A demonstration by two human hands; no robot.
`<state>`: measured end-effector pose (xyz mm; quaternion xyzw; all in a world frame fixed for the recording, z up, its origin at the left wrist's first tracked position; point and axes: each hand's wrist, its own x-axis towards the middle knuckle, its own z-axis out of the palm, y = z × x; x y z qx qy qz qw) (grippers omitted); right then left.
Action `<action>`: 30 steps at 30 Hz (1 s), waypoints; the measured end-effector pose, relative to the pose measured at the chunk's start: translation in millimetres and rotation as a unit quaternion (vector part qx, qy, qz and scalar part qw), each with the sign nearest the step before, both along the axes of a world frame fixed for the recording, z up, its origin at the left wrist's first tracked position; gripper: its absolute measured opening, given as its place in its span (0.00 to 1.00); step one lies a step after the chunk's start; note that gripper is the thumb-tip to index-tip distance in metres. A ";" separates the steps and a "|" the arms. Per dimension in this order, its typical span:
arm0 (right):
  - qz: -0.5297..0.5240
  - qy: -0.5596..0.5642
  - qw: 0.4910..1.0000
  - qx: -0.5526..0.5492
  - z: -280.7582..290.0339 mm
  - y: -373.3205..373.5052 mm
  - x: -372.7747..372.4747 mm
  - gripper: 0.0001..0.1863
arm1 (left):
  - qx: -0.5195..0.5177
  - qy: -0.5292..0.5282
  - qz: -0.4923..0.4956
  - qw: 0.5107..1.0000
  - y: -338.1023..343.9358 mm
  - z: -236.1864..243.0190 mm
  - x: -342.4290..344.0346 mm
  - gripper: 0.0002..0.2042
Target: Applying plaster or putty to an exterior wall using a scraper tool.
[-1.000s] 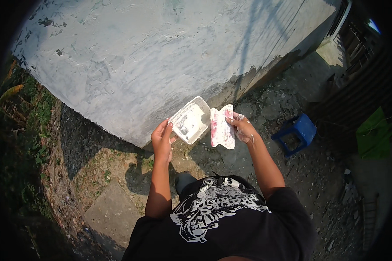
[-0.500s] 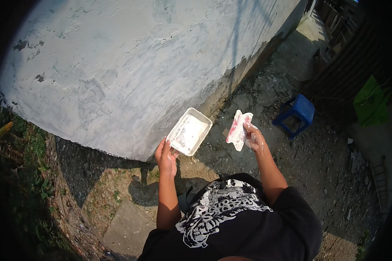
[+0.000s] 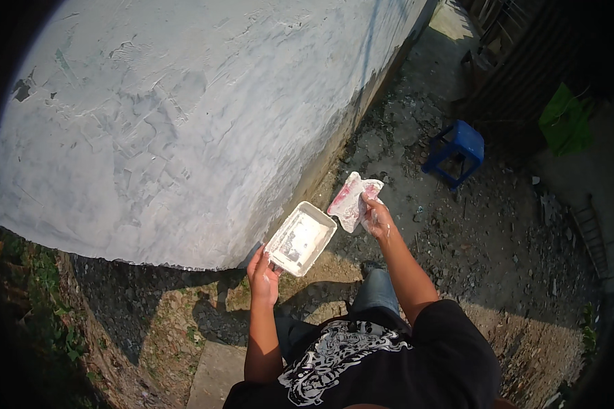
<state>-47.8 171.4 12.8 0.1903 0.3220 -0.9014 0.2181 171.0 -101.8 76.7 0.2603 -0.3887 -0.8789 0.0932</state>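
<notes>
My left hand (image 3: 263, 278) grips the near left corner of a shallow, off-white rectangular tray (image 3: 318, 250), fingers partly hidden beneath it. White paste is smeared over the tray's floor, with darker patches showing through. To the right, my right hand (image 3: 377, 217) is closed around a putty spreader (image 3: 350, 202) with a notched, winged outline. The spreader is pinkish red and mostly coated in white paste. It hovers just beyond the tray's far right corner, and a small gap seems to lie between them. White smears mark the fingers of both hands.
A rough wall (image 3: 184, 136) coated in whitish plaster rises at the left, close to the tray. On the rubble-strewn ground (image 3: 443, 238) at the right stands a blue plastic stool (image 3: 467, 142). Farther right are a green sheet-like thing (image 3: 565, 123) and a ladder-like frame (image 3: 589, 232). Plants (image 3: 48, 300) grow at lower left.
The spreader has swung left toward the tray, and the tray has come lower in the view. My jeans-clad leg now shows below. The view has shifted, so the stool sits slightly higher.
</notes>
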 end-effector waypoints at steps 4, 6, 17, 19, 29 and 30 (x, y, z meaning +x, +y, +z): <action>-0.002 -0.040 0.994 0.099 -40.0 -22.1 -1.4 0.12 | 0.014 0.004 -0.012 1.000 -13.7 -29.6 -2.9 0.21; -0.021 -0.047 0.994 0.098 -66.6 -29.8 -17.5 0.13 | 0.021 0.002 -0.004 1.000 -10.5 -43.5 -13.7 0.21; -0.006 0.084 0.939 0.333 -258.9 -111.8 -147.7 0.12 | 0.031 -0.015 0.086 0.996 26.1 -175.2 -69.1 0.26; -0.005 0.094 0.920 0.380 -276.3 -127.6 -164.5 0.12 | 0.009 -0.067 0.141 0.988 42.3 -182.2 -84.1 0.26; -0.025 0.389 0.869 0.303 -279.0 -159.4 -93.0 0.28 | -0.068 -0.098 0.135 0.984 12.8 -215.2 -68.3 0.26; -0.024 0.333 0.892 0.304 -273.9 -151.6 -104.5 0.27 | -0.023 -0.076 0.147 0.986 14.3 -214.7 -69.5 0.26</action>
